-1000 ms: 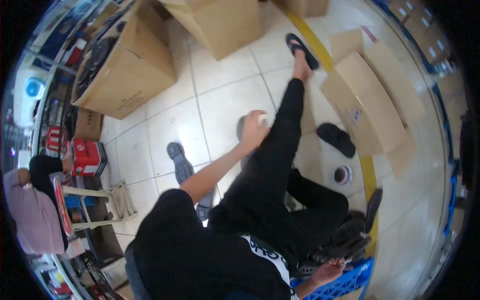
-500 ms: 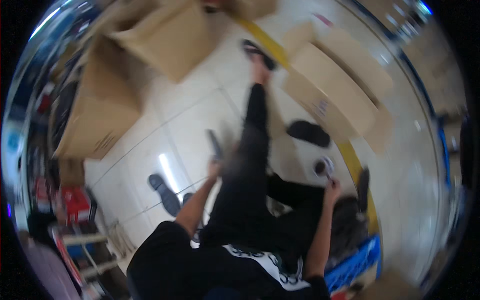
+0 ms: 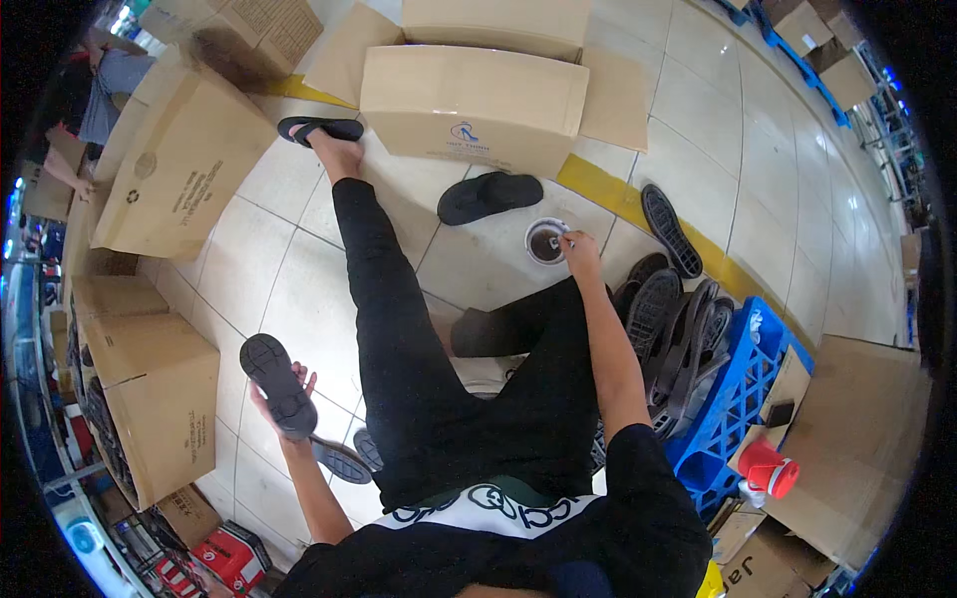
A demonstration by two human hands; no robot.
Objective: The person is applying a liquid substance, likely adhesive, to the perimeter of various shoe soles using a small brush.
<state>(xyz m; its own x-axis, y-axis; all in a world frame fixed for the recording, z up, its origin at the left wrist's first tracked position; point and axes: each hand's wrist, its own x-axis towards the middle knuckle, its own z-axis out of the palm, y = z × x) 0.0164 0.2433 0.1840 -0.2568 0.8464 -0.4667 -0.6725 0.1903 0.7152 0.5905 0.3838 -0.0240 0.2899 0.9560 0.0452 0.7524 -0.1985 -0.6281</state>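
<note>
My left hand (image 3: 263, 402) is closed around a dark shoe sole (image 3: 277, 384), its grooved face turned up. At the front right, the fingers of my right hand (image 3: 582, 255) pinch a small thin tool (image 3: 560, 242), whose kind I cannot make out. Its end is over or in a round white-rimmed pot (image 3: 544, 239) holding something dark brown. A black slipper (image 3: 488, 198) lies on the floor just left of the pot. More soles are heaped (image 3: 670, 324) beside my right forearm, and another sole (image 3: 342, 460) lies below my left hand.
An open carton (image 3: 474, 105) stands ahead, with more cartons (image 3: 179, 159) along the left. One of my feet (image 3: 337, 149) is stretched out in a black slipper. On the right are a blue plastic crate (image 3: 733, 399) and a red container (image 3: 766, 468). A yellow line (image 3: 608, 189) crosses the tiles.
The whole view has swung, so the cartons and legs sit further left. My left hand has turned the sole, so its tread now faces up. My right hand remains at the pot.
</note>
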